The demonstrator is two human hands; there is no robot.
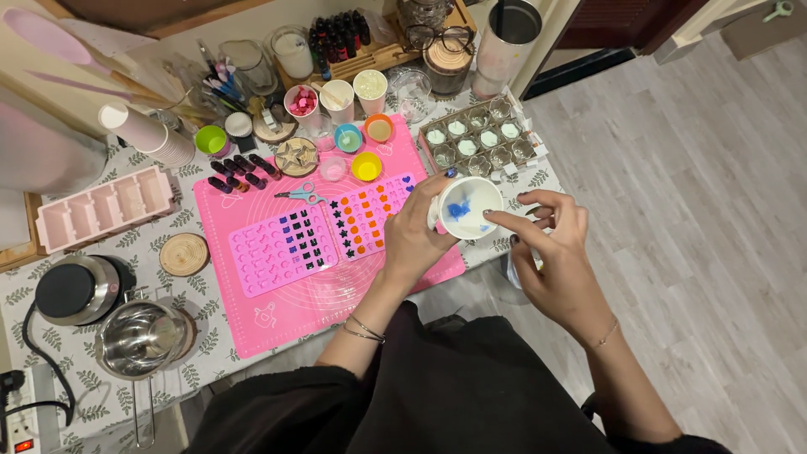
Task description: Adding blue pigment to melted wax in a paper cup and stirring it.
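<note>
Over at the table's left edge sit a steel pot [141, 336] and a pale pink tray mould [101, 206]; the pink mat [277, 303] carries two flat moulds mid-table. Now the left hand [416, 240] is wrapped round a small white cup [465, 208] beyond the mat's right edge, fingers clamped on its wall. It looks light, rigid, maybe slick inside with blue residue. The right hand [555, 252] has fingers spread, forefinger dipping inside the rim.

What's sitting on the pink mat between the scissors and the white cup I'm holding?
In the head view, a pink silicone mold with orange and black filled cavities lies between the scissors and the white cup in the left hand.
</note>
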